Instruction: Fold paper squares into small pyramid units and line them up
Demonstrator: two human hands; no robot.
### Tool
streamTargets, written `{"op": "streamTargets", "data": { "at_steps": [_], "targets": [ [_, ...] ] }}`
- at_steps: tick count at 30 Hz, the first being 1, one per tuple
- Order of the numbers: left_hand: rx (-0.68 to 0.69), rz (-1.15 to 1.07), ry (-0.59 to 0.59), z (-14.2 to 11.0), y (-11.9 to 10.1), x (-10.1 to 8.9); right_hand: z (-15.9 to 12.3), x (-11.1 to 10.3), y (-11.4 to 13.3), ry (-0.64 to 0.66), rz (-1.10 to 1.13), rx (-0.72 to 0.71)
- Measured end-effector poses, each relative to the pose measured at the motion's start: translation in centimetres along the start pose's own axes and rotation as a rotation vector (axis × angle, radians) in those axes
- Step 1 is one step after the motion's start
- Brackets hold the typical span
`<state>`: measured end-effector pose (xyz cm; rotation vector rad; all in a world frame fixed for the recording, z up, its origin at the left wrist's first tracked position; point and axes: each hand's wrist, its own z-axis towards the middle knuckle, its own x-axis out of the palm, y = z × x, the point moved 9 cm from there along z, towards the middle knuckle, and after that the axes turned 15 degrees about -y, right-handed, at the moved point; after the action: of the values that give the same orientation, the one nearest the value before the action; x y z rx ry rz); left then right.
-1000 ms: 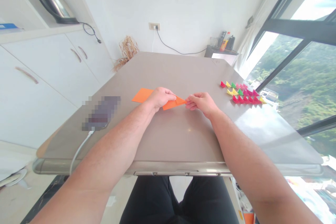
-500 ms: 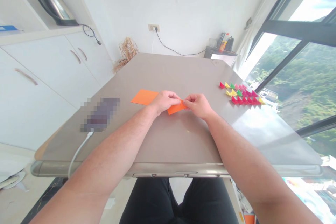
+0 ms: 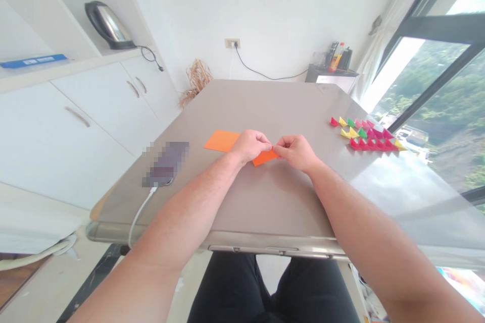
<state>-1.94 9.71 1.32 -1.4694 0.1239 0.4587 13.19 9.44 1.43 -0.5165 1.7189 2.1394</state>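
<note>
Between my hands is a small folded piece of orange paper (image 3: 264, 157), held just above or on the table. My left hand (image 3: 251, 147) pinches its upper edge, fingers closed. At its right corner the thumb and fingertips of my right hand (image 3: 296, 151) are pressed together on it. My fingers cover part of the paper, so its exact fold is hidden. Flat on the table behind my left hand lies a sheet of lighter orange paper (image 3: 221, 140), partly covered by that hand.
Rows of small folded paper shapes (image 3: 373, 145) in red, yellow, green and pink stand at the table's right. A blurred phone-like dark object (image 3: 166, 161) with a white cable (image 3: 141, 210) lies left. A kettle (image 3: 109, 25) sits on the shelf; a window (image 3: 428, 86) is at right.
The whole view has shifted, so everything appears farther right. Both hands keep their pinch on the folded orange paper, with hardly any movement relative to the table.
</note>
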Motion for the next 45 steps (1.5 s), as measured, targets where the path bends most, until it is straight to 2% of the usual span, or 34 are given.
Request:
{"op": "streamTargets", "data": {
  "at_steps": [11, 15, 20, 23, 26, 37, 45],
  "targets": [
    [-0.037, 0.012, -0.002, 0.2, 0.6, -0.2, 0.2, -0.1, 0.1, -0.021, -0.086, -0.021],
    [-0.062, 0.010, -0.021, -0.4, 0.0, -0.8, 0.3, -0.2, -0.2, -0.035, -0.091, 0.017],
    [-0.063, 0.034, -0.024, -0.4, 0.0, -1.0, 0.4, -0.3, -1.2, -0.026, 0.012, 0.104],
    [-0.020, 0.029, -0.039, -0.1, -0.1, -1.0, 0.4, -0.6, -0.8, -0.057, 0.072, 0.053],
    [0.013, 0.045, -0.012, -0.2, -0.3, -0.6, 0.4, -0.4, 0.1, -0.058, 0.034, -0.021],
    [0.019, 0.024, -0.012, -0.3, -0.5, -0.4, 0.7, -0.9, 0.5, -0.124, -0.037, -0.019],
    [-0.024, -0.024, -0.053, 0.3, 0.1, -1.2, 0.9, -1.9, -0.8, -0.130, 0.010, 0.073]
  ]
}}
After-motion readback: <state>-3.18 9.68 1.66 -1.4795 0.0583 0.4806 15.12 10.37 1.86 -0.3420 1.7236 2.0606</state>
